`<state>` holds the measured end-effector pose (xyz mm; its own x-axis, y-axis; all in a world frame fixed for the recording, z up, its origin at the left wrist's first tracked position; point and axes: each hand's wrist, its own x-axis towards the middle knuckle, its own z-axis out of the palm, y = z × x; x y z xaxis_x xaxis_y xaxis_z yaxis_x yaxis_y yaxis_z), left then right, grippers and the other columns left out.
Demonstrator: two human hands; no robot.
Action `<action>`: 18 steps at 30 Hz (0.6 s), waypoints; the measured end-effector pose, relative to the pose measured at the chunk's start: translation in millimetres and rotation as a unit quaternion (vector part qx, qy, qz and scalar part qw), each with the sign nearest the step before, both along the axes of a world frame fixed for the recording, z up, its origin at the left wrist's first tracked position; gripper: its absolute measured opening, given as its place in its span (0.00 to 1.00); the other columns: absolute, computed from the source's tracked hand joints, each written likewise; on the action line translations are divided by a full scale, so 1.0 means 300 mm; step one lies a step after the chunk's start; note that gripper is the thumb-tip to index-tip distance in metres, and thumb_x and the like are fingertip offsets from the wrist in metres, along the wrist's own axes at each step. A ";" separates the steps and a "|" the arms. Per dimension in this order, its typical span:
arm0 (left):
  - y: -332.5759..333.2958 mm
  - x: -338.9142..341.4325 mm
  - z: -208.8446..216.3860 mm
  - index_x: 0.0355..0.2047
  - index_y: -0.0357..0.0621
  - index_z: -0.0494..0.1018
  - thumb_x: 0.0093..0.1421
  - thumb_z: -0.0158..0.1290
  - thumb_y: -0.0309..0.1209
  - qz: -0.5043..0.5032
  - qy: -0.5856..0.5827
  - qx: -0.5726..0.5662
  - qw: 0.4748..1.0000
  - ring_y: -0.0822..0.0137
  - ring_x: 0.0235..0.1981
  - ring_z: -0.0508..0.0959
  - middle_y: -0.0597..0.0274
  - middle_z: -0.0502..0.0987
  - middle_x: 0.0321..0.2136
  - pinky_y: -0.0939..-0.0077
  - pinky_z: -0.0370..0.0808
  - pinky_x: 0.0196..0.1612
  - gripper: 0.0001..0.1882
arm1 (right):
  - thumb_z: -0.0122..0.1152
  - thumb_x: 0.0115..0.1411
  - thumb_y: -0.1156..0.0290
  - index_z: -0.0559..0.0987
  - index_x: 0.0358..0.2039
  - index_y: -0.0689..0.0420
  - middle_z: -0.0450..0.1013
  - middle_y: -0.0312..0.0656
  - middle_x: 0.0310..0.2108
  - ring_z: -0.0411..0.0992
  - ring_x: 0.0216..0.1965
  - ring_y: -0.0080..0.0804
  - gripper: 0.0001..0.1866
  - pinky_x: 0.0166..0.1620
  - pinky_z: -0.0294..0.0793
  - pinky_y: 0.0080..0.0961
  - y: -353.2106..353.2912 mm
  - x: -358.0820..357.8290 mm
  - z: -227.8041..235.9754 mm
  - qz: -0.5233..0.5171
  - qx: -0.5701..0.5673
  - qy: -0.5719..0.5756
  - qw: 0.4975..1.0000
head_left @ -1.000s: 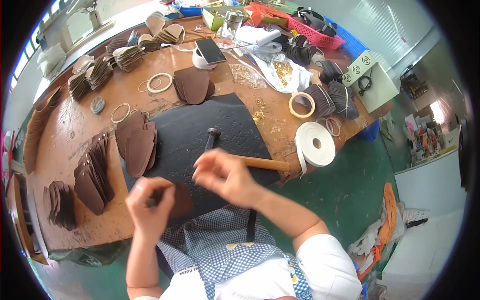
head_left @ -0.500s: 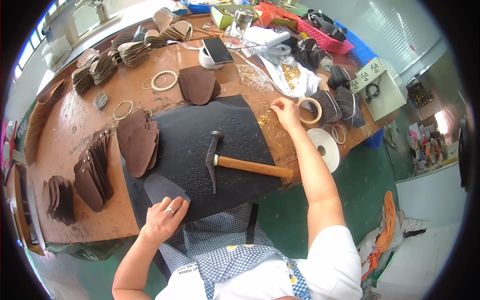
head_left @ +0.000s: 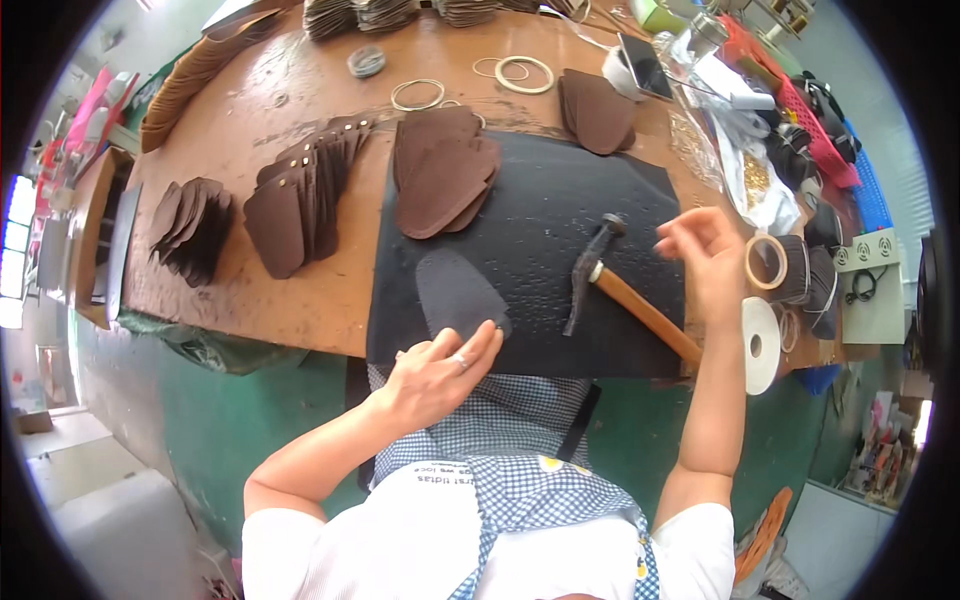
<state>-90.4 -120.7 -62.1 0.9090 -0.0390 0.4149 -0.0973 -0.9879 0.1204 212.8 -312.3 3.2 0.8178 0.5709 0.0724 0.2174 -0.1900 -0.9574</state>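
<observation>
A dark grey leather piece with a rounded far end lies on the black mat, close to its near edge. My left hand grips its near end, with fingertips at the right corner; the thumb is hidden. Above the mat's right edge is my right hand, its thumb and fingers drawn together. Whatever they pinch is too small to make out. A hammer with a wooden handle rests on the mat between my hands, handle toward my right forearm. Brown leather pieces are stacked on the mat's far left.
Left of the mat stand fanned brown pieces with metal studs and a darker bundle. More brown pieces lie at the far edge. On the right are tape rolls, a bag of gold-coloured bits, a phone and a pink basket.
The view has swung left. My right hand has come back from the loose gold-coloured bits toward the mat. My left hand's fingers now reach the leather piece's right corner.
</observation>
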 end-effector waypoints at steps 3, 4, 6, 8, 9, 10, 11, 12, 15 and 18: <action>0.007 -0.023 -0.001 0.53 0.42 0.78 0.42 0.60 0.24 -0.009 0.019 0.000 1.000 0.72 0.31 0.73 0.66 0.76 0.56 0.81 0.76 0.27 0.31 | 0.62 0.63 0.81 0.81 0.40 0.64 0.80 0.42 0.34 0.80 0.33 0.26 0.06 0.40 0.80 0.21 0.110 -0.234 0.011 0.142 -0.010 0.107 0.984; 0.007 -0.026 0.006 0.53 0.42 0.78 0.43 0.60 0.24 -0.008 0.028 0.003 1.000 0.72 0.31 0.73 0.65 0.76 0.57 0.82 0.76 0.27 0.32 | 0.62 0.63 0.82 0.82 0.39 0.65 0.80 0.42 0.34 0.80 0.34 0.26 0.05 0.40 0.80 0.21 0.128 -0.283 0.004 0.174 -0.026 0.136 0.975; 0.002 -0.029 0.016 0.54 0.41 0.78 0.43 0.60 0.24 -0.007 0.034 0.004 0.999 0.72 0.31 0.73 0.65 0.76 0.57 0.82 0.76 0.27 0.32 | 0.62 0.62 0.82 0.82 0.38 0.66 0.80 0.41 0.33 0.80 0.35 0.25 0.05 0.40 0.81 0.21 0.160 -0.342 -0.023 0.227 -0.050 0.161 0.959; -0.006 -0.031 0.020 0.54 0.41 0.77 0.43 0.60 0.24 0.003 0.037 0.012 0.999 0.72 0.31 0.73 0.63 0.76 0.57 0.82 0.76 0.28 0.32 | 0.62 0.63 0.82 0.82 0.38 0.66 0.80 0.41 0.33 0.80 0.35 0.25 0.05 0.40 0.81 0.22 0.180 -0.364 -0.057 0.248 -0.059 0.157 0.954; -0.007 -0.029 0.020 0.54 0.41 0.77 0.43 0.60 0.24 0.003 0.034 0.012 0.999 0.72 0.31 0.73 0.63 0.76 0.57 0.82 0.76 0.28 0.32 | 0.61 0.62 0.82 0.82 0.38 0.67 0.80 0.41 0.33 0.80 0.35 0.25 0.05 0.40 0.81 0.22 0.187 -0.369 -0.067 0.268 -0.067 0.127 0.953; -0.007 -0.028 0.019 0.54 0.41 0.77 0.43 0.60 0.24 0.001 0.034 0.013 0.999 0.72 0.31 0.72 0.63 0.76 0.57 0.82 0.76 0.28 0.32 | 0.61 0.62 0.82 0.82 0.37 0.67 0.80 0.41 0.33 0.80 0.35 0.25 0.04 0.40 0.81 0.21 0.193 -0.373 -0.076 0.288 -0.076 0.098 0.950; -0.007 -0.027 0.018 0.54 0.41 0.77 0.44 0.60 0.25 -0.001 0.033 0.013 0.999 0.72 0.31 0.72 0.62 0.77 0.56 0.82 0.76 0.28 0.31 | 0.61 0.62 0.82 0.82 0.37 0.67 0.80 0.41 0.33 0.80 0.35 0.25 0.04 0.40 0.81 0.21 0.196 -0.376 -0.083 0.288 -0.077 0.095 0.950; -0.006 -0.027 0.020 0.54 0.41 0.77 0.44 0.60 0.25 0.001 0.032 0.013 0.999 0.72 0.31 0.72 0.62 0.77 0.56 0.82 0.76 0.28 0.31 | 0.60 0.62 0.83 0.81 0.37 0.68 0.80 0.43 0.32 0.80 0.34 0.26 0.04 0.39 0.81 0.22 0.201 -0.380 -0.091 0.301 -0.079 0.064 0.948; -0.004 -0.031 0.018 0.53 0.41 0.78 0.44 0.60 0.25 0.005 0.031 0.018 0.999 0.72 0.32 0.73 0.62 0.78 0.55 0.82 0.76 0.29 0.30 | 0.61 0.61 0.81 0.80 0.36 0.67 0.79 0.45 0.32 0.80 0.32 0.31 0.04 0.37 0.80 0.25 0.216 -0.388 -0.100 0.319 -0.095 0.014 0.943; -0.002 -0.032 0.003 0.52 0.41 0.78 0.45 0.61 0.26 0.000 0.024 -0.004 1.000 0.72 0.33 0.73 0.61 0.76 0.57 0.81 0.76 0.28 0.29 | 0.64 0.57 0.81 0.81 0.33 0.64 0.75 0.43 0.34 0.78 0.34 0.35 0.03 0.39 0.78 0.27 0.226 -0.392 -0.118 0.349 -0.096 -0.139 0.922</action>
